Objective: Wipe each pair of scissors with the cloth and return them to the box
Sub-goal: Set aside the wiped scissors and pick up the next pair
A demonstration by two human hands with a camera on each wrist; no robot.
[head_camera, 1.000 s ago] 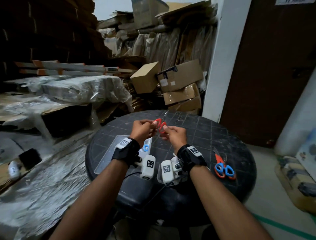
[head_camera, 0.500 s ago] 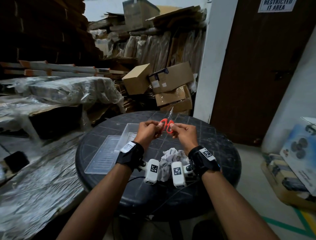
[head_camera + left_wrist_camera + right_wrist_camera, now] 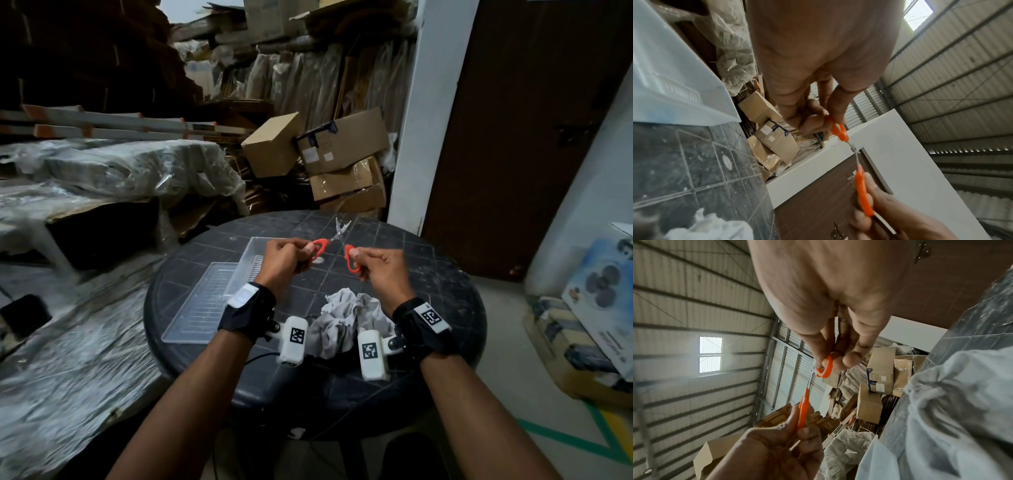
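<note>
A pair of small scissors (image 3: 337, 238) with orange handles is held above the dark round table (image 3: 431, 274), blades spread and pointing away from me. My left hand (image 3: 305, 254) pinches the left handle (image 3: 838, 130). My right hand (image 3: 359, 257) pinches the right handle (image 3: 825, 368). A crumpled grey-white cloth (image 3: 346, 317) lies on the table between my wrists, untouched. The clear plastic box (image 3: 251, 250) stands just left of my left hand, with its flat lid (image 3: 202, 308) beside it. What is inside the box is hidden.
Cardboard boxes (image 3: 339, 147) are piled beyond the table's far edge. Plastic-wrapped stacks (image 3: 120, 171) lie to the left. A white pillar (image 3: 421, 137) and a brown door (image 3: 520, 137) stand at the right, with a printed carton (image 3: 603, 284) on the floor.
Both hands have pulled the orange handles apart, so the blades now stand spread. The view has shifted left; the blue-and-orange scissors on the table's right side are out of frame.
</note>
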